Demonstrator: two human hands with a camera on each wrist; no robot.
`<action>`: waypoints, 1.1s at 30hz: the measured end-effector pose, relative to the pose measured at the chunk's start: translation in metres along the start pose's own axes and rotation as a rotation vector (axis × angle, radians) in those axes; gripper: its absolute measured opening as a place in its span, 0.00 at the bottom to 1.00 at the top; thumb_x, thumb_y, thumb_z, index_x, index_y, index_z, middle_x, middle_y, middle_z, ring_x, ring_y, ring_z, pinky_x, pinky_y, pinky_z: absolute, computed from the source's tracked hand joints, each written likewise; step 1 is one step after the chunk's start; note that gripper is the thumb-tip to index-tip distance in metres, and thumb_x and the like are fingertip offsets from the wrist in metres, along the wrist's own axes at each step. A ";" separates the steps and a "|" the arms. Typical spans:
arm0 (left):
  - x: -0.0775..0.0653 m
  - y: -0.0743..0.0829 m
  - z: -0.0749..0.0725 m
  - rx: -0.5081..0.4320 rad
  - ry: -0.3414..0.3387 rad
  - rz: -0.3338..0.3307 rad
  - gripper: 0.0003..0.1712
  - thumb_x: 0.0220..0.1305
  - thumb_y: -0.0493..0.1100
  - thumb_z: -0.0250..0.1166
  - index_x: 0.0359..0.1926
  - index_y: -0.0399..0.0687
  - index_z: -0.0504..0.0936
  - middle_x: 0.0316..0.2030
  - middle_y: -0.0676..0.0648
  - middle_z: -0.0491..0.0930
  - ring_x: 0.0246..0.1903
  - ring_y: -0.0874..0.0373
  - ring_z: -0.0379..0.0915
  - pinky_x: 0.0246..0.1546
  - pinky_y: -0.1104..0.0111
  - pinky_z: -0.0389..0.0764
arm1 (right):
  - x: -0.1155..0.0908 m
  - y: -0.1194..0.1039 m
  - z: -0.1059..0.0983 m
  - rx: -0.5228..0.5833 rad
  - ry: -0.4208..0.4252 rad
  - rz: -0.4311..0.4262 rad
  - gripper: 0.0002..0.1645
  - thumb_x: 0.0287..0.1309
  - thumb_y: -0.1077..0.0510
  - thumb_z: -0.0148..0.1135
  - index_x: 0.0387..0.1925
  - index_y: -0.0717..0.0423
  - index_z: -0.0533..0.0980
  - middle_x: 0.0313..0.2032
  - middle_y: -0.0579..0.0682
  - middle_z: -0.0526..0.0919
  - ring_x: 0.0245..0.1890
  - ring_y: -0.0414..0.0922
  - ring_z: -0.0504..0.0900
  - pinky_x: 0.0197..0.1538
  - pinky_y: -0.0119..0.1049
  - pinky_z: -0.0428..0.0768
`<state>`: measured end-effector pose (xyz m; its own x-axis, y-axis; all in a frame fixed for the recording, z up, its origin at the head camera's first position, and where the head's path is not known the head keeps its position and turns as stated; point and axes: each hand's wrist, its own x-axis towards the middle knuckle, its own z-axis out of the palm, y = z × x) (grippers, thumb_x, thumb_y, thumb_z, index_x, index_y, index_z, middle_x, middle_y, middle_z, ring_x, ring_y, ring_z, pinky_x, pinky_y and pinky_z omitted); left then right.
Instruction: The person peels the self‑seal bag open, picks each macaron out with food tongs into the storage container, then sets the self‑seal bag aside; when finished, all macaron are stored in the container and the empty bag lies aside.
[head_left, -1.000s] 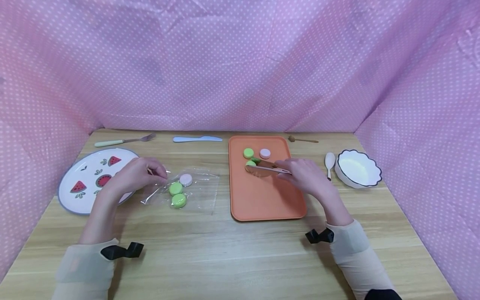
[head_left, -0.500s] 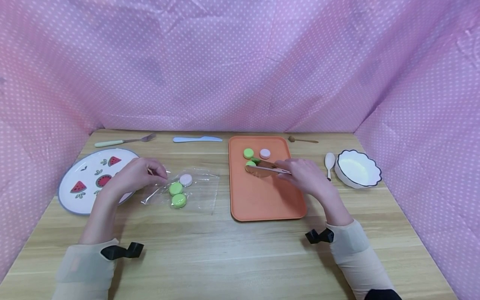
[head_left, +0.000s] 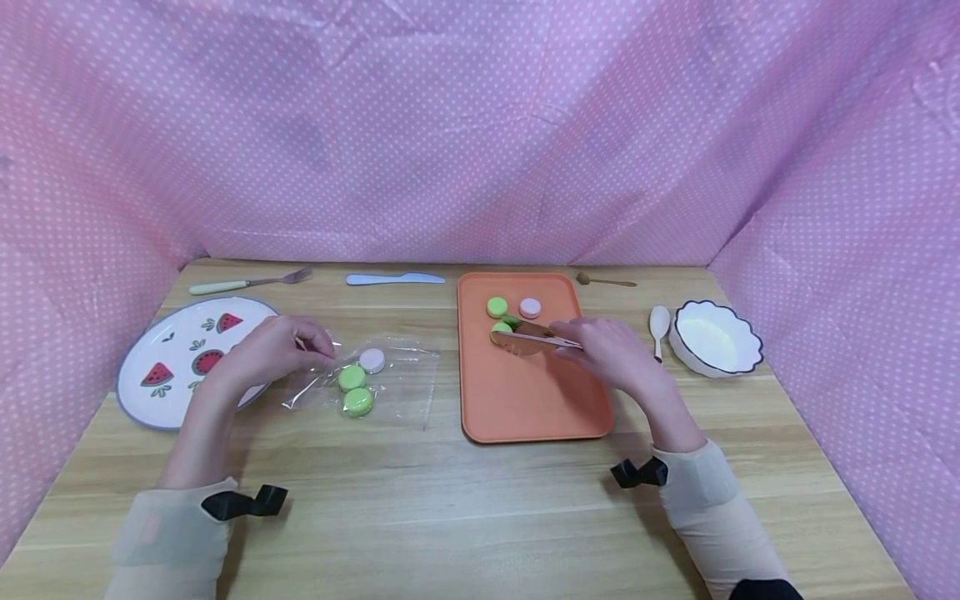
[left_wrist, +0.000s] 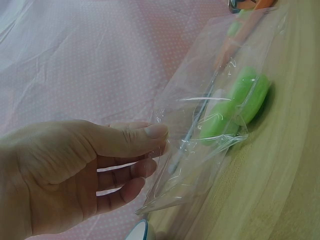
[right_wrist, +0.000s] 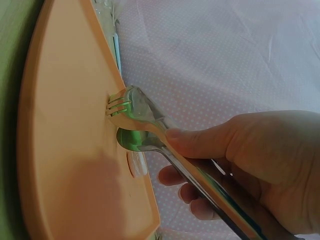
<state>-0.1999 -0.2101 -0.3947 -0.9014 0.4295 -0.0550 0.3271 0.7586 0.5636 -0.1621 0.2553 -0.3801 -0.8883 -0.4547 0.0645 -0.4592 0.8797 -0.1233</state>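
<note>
Right hand grips metal tongs about a green macaron on the orange tray, toward the table's far edge. Left hand pinches the clear bag. Risk: uneven squeeze could roll the macaron loose. Second green disc and pink disc crowd the tips. Bowl: near right edge.

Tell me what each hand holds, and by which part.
Left hand: clear bag, pinched near one end. Right hand: metal tongs, by their arms behind the tips.
</note>
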 end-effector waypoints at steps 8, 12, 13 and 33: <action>0.000 0.001 -0.001 0.002 -0.001 0.001 0.04 0.50 0.45 0.73 0.25 0.59 0.85 0.30 0.57 0.83 0.30 0.64 0.71 0.33 0.74 0.68 | 0.000 0.000 0.000 0.000 -0.003 0.002 0.07 0.60 0.48 0.61 0.38 0.43 0.75 0.24 0.41 0.74 0.20 0.40 0.69 0.23 0.34 0.65; 0.001 0.000 0.000 0.004 0.004 0.008 0.04 0.50 0.45 0.73 0.24 0.59 0.85 0.30 0.57 0.82 0.30 0.64 0.71 0.33 0.74 0.68 | 0.000 0.000 0.001 -0.003 -0.002 0.004 0.07 0.59 0.48 0.61 0.38 0.43 0.74 0.23 0.41 0.74 0.20 0.41 0.69 0.22 0.34 0.64; 0.001 0.000 0.000 0.007 0.004 0.009 0.04 0.50 0.45 0.73 0.24 0.59 0.85 0.30 0.57 0.82 0.30 0.64 0.71 0.33 0.74 0.68 | 0.000 0.000 0.001 -0.003 -0.003 0.005 0.07 0.59 0.48 0.61 0.37 0.42 0.74 0.23 0.41 0.74 0.20 0.41 0.68 0.22 0.34 0.64; 0.001 -0.001 0.000 0.009 0.001 -0.002 0.03 0.50 0.45 0.73 0.25 0.58 0.85 0.32 0.57 0.83 0.33 0.63 0.72 0.34 0.73 0.69 | -0.001 0.000 -0.001 0.011 -0.019 0.019 0.07 0.60 0.48 0.61 0.38 0.42 0.74 0.24 0.41 0.74 0.20 0.41 0.68 0.23 0.34 0.64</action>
<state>-0.2006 -0.2105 -0.3957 -0.9022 0.4277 -0.0549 0.3281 0.7635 0.5562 -0.1613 0.2553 -0.3792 -0.8969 -0.4401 0.0433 -0.4417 0.8869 -0.1352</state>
